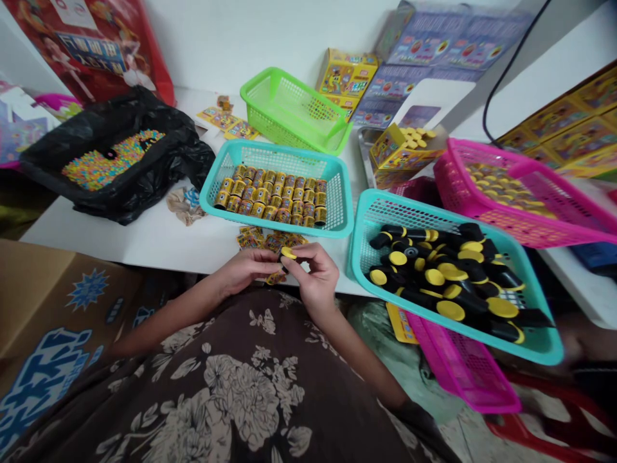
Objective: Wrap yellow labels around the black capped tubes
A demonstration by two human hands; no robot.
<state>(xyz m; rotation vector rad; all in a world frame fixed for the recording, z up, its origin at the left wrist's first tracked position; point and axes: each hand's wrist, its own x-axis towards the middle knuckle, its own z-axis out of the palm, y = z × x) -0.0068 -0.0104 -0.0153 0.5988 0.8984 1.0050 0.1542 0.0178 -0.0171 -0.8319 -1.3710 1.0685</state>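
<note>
Near the table's front edge, my left hand and my right hand meet around a small black container with a yellow cap. The right fingers pinch the cap; the left fingertips press on the container's side. Colourful stickers lie just behind the hands, and part of one shows beneath the fingers. Behind them, a teal basket holds rows of small labelled containers. To the right, another teal basket holds a loose pile of black containers with yellow caps.
Coloured pellets fill a black-lined bin at left. A green basket stands behind. At right are a pink basket of yellow-capped pieces and stacked boxes. A cardboard box stands at lower left.
</note>
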